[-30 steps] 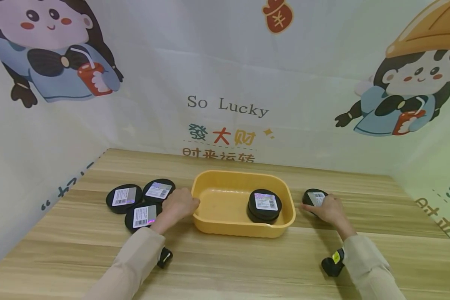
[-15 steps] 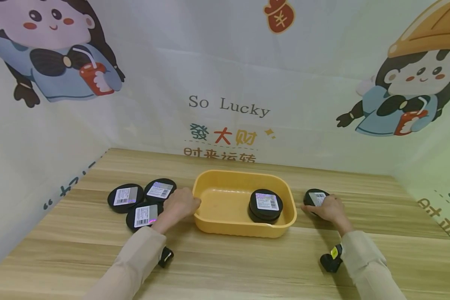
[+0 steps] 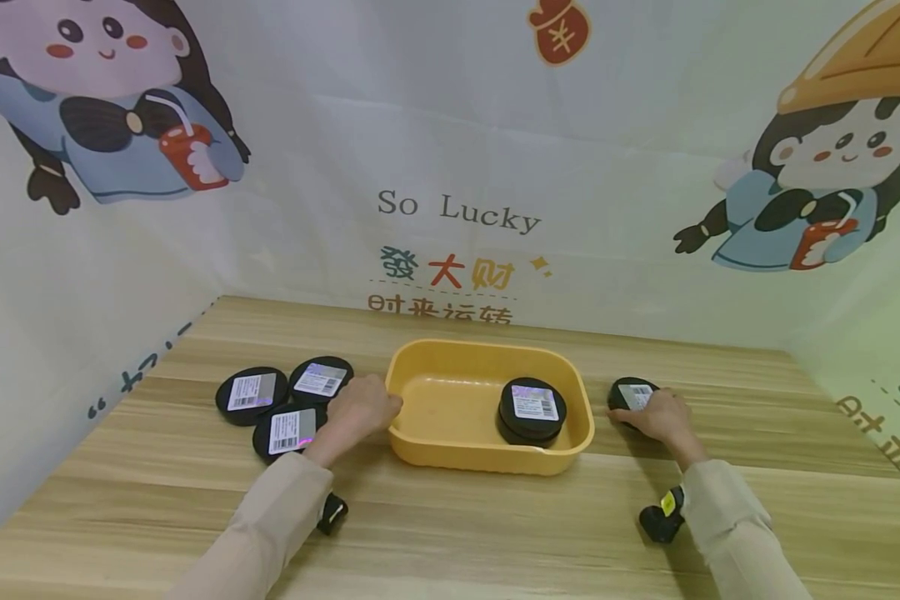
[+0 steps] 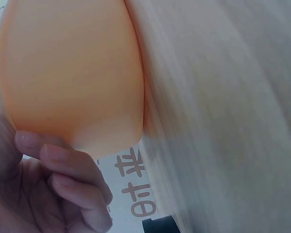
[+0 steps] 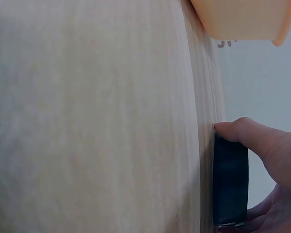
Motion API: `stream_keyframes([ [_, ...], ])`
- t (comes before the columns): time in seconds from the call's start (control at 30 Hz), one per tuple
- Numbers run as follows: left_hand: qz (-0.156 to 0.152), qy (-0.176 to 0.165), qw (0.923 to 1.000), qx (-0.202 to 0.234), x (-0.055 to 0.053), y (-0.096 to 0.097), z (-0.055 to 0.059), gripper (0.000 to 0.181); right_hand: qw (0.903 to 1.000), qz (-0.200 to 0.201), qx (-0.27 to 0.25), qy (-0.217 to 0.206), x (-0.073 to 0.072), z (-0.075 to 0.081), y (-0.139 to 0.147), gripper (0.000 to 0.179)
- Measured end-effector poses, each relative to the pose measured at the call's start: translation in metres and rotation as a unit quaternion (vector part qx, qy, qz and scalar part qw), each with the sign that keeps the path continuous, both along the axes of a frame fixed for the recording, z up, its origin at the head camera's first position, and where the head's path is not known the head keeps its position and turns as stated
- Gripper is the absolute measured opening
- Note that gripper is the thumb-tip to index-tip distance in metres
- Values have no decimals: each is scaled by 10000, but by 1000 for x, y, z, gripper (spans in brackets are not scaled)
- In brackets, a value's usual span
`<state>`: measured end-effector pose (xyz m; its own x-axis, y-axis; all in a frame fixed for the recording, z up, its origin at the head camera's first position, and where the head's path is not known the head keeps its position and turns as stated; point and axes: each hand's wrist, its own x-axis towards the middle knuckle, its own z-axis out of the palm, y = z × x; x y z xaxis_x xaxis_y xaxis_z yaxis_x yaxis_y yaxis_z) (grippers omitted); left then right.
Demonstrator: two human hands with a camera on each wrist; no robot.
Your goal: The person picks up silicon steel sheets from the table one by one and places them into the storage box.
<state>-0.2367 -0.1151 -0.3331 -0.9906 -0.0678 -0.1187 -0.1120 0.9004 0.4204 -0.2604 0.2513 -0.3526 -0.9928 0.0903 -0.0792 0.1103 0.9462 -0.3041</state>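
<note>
A yellow plastic basin stands mid-table, with a pair of stacked black round tins at its right end. My left hand pinches the basin's left rim between thumb and curled fingers, as the left wrist view also shows. To the right of the basin, my right hand grips a black round tin with a white-and-silver label on top. In the right wrist view, the thumb is on one side of this tin and fingers on the other; it sits low at the wooden tabletop.
Three more black labelled tins lie flat in a cluster left of the basin, close by the left forearm. A printed cloth hangs behind the wooden table and along its sides. Black wrist cameras hang under both cuffs.
The right thumb has drawn in slightly against the tin's near-left side. The left hand, basin and other tins stay in place; the head view shifts a little.
</note>
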Motion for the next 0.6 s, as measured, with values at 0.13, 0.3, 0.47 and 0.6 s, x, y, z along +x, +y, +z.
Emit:
stream_keyframes([
  [0.13, 3, 20, 10000, 16, 1, 0, 0, 21, 10000, 14, 30, 45, 1, -1, 1, 76],
  [0.3, 17, -35, 10000, -16, 1, 1, 1, 22, 9999, -12, -133, 88, 2, -1, 3, 76],
  [0.47, 27, -80, 10000, -36, 1, 1, 1, 22, 9996, 52, -239, 109, 4, 0, 4, 74],
  [0.6, 25, -73, 10000, -44, 1, 1, 2, 22, 9995, 86, -277, 154, 8, 2, 4, 71],
])
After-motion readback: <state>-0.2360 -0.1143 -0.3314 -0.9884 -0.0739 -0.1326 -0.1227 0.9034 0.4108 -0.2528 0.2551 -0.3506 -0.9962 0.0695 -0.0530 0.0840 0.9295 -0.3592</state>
